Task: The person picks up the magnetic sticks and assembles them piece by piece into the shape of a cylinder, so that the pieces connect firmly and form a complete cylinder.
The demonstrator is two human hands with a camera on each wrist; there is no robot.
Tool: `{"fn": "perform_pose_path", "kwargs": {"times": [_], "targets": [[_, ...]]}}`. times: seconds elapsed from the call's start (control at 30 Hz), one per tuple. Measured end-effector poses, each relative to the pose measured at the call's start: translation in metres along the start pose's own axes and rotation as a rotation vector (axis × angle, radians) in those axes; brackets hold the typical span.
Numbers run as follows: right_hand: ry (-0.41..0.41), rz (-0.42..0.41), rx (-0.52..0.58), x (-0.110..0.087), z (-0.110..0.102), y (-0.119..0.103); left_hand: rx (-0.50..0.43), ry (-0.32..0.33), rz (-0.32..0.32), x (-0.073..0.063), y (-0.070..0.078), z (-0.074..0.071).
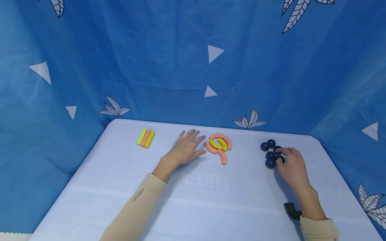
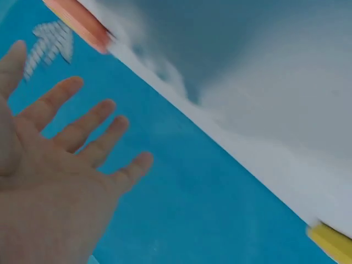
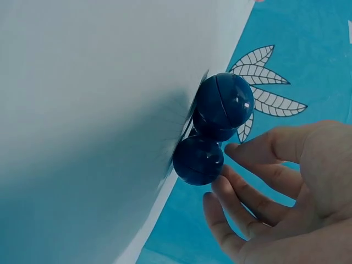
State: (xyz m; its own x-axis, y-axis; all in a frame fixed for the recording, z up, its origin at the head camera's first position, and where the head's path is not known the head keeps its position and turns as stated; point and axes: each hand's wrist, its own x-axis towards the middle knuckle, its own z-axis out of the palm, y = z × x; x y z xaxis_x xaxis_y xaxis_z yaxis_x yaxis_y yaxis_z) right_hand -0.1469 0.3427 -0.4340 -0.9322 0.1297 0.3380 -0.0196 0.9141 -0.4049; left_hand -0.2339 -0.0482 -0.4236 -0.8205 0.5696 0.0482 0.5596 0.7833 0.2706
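Note:
My left hand [image 1: 185,148], fingers spread, hovers over the table just left of a ring of curved pink pieces [image 1: 223,157] with curved yellow pieces [image 1: 215,144] inside. In the left wrist view the palm shows, with nothing in it. On the right, my right hand [image 1: 293,166] touches a cluster of glossy dark blue balls [image 1: 270,163], its fingertips at the near right side of the group. The right wrist view shows a seamed ball [image 3: 197,160] right at the thumb and fingertips, beside another ball [image 3: 228,102].
Three straight sticks, green [image 1: 141,137], pink [image 1: 145,138] and yellow [image 1: 149,139], lie side by side at the back left. A black object [image 1: 292,212] is beside the right wrist. Blue patterned cloth [image 1: 169,67] hangs behind the white table [image 1: 187,214].

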Motion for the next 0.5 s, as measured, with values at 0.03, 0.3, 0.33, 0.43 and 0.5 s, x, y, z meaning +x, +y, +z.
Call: {"fn": "perform_pose_path", "kwargs": {"times": [0.03, 0.3, 0.33, 0.43, 0.5], "targets": [[-0.006, 0.002, 0.001, 0.000, 0.000, 0.001, 0.009, 0.006, 0.039, 0.004, 0.008, 0.003], [-0.045, 0.025, -0.039, -0.001, 0.001, 0.005, 0.039, 0.066, 0.299, 0.024, 0.057, 0.024], [-0.046, 0.029, -0.044, -0.002, 0.002, 0.006, 0.047, 0.065, 0.306, 0.024, 0.060, 0.027], [-0.048, 0.042, -0.049, -0.003, 0.001, 0.004, 0.077, 0.055, 0.293, 0.026, 0.065, 0.032], [-0.053, 0.049, -0.045, -0.003, -0.001, 0.003, 0.092, 0.050, 0.282, 0.026, 0.067, 0.033]]}}
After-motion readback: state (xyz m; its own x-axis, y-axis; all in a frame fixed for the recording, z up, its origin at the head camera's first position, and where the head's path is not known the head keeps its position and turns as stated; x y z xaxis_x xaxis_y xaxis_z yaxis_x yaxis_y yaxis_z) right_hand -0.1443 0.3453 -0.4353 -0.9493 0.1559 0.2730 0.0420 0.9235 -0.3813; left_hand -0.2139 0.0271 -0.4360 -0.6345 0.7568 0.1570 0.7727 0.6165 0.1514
